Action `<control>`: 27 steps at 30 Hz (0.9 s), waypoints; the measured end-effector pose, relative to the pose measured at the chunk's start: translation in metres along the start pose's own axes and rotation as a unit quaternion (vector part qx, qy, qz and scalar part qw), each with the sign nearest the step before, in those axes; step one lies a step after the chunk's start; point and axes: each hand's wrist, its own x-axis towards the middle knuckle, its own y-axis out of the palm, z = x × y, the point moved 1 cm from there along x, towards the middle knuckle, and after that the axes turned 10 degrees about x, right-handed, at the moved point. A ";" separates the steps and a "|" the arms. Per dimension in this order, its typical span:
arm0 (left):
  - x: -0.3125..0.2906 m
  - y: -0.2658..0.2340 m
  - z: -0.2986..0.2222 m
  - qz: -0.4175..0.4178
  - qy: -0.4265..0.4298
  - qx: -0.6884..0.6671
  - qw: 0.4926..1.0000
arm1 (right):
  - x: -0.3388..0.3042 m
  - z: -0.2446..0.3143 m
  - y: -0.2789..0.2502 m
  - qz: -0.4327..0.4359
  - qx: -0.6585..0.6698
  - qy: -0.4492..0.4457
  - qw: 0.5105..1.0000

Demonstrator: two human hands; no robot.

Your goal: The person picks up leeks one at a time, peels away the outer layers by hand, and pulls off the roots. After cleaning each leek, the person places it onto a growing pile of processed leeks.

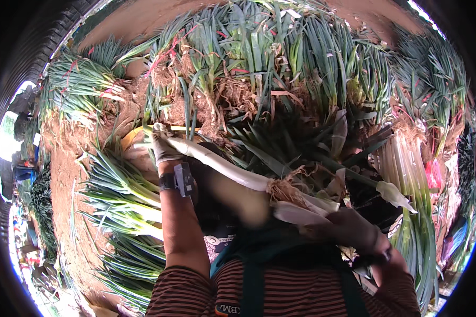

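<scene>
In the head view, a long green onion hangs slantwise in front of the person, above the dirt ground. The left hand wears a pale glove, and its fingers are curled around the end away from the roots. Gripping there probably keeps the white stalk steady and leaves the hairy roots free, pointing toward the right hand. That hand is in a dark glove, right beside a pale, papery leaf. It may be pinching the leaf, but I cannot tell, because its fingertips are dark and blurry.

Loose onions lie on the ground at the person's left, maybe so they are easy to reach. Tied bunches stand close together toward the far edge of the ground, perhaps so they lean on each other. A bunch with long white stalks lies on the right, its roots facing away.

Some things are hard to see. The left fingertips are partly hidden. A yellow thing peeks out by the left hand; I cannot tell what it is. Dark shade hides much of the leaf heap in the middle. A blurry pale patch sits below the stalk. The black round rim cuts off the outer bunches.
</scene>
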 end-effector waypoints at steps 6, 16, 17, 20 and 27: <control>0.024 -0.026 -0.004 -0.038 0.045 -0.070 0.996 | -0.123 -0.019 -0.022 -0.446 -0.004 -0.024 0.894; -0.064 0.112 -0.021 0.319 0.016 -0.304 0.898 | -0.021 0.059 -0.024 -0.193 -0.171 -0.256 0.932; -0.097 0.140 -0.017 0.277 0.077 -0.255 0.923 | -0.019 0.065 -0.030 -0.171 -0.067 -0.225 0.957; -0.153 0.191 0.002 0.461 0.070 -0.222 0.856 | 0.060 0.060 -0.028 -0.183 0.152 -0.374 0.897; -0.194 0.140 0.031 0.412 0.151 0.270 0.857 | 0.098 0.088 -0.075 -0.233 0.516 -0.501 0.654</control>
